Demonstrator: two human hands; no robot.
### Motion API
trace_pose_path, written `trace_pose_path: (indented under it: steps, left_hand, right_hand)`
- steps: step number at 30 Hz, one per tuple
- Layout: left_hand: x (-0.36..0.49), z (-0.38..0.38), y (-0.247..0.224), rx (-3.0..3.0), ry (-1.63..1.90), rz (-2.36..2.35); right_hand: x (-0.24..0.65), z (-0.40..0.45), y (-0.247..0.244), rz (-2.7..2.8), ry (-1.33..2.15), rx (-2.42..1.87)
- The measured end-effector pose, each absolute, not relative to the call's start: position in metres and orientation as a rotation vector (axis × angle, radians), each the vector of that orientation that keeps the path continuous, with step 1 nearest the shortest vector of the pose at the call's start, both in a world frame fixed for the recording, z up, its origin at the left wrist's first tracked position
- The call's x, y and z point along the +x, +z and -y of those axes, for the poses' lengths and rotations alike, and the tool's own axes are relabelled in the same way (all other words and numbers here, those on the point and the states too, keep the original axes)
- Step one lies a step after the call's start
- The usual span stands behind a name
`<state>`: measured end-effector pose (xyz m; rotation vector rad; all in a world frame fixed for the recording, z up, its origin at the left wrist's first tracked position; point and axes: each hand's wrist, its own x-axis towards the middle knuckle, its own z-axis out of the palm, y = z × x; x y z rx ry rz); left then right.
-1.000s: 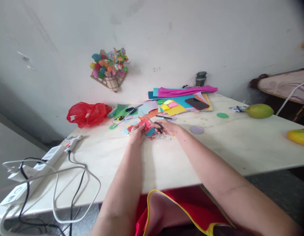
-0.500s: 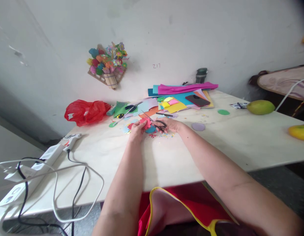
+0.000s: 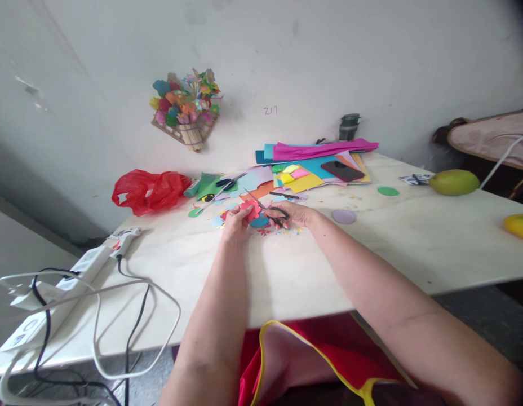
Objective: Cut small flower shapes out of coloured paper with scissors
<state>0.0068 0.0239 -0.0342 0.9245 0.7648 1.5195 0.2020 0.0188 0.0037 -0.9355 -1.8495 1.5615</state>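
Observation:
Between thumb and fingers, my left hand (image 3: 236, 222) pinches a red paper flower (image 3: 252, 210) with a scalloped edge. My right hand (image 3: 296, 215) grips black-handled scissors (image 3: 280, 213), its fingers through the loops. The scissors' blades are parted and point up and left, close to the flower's right edge; whether they touch it I cannot tell. Under the hands lie a blue paper circle (image 3: 260, 220) and tiny red, yellow and blue paper scraps (image 3: 287, 232). Behind the flower a black pen (image 3: 286, 195) rests on coloured paper.
A second pair of scissors (image 3: 227, 183) lies by a red plastic bag (image 3: 149, 190). Stacked coloured sheets hold a phone (image 3: 342, 171). Rightward are a lilac circle (image 3: 343, 216), a green circle (image 3: 388, 191) and a mango (image 3: 453, 182). A power strip (image 3: 78, 276) with loose cables occupies the left.
The view has shifted slightly, moving the things on the right a little further right. My hands hold the same flower and scissors in nearly the same place.

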Motion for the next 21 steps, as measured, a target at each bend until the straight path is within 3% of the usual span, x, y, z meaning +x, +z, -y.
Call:
trace_pose_path:
  steps: [21]
  left_hand:
    - [0.0068, -0.0260, -0.0324, 0.887, 1.555, -0.764]
  right_hand:
    - [0.1980, -0.0228, -0.0025, 1.852, 1.527, -0.949]
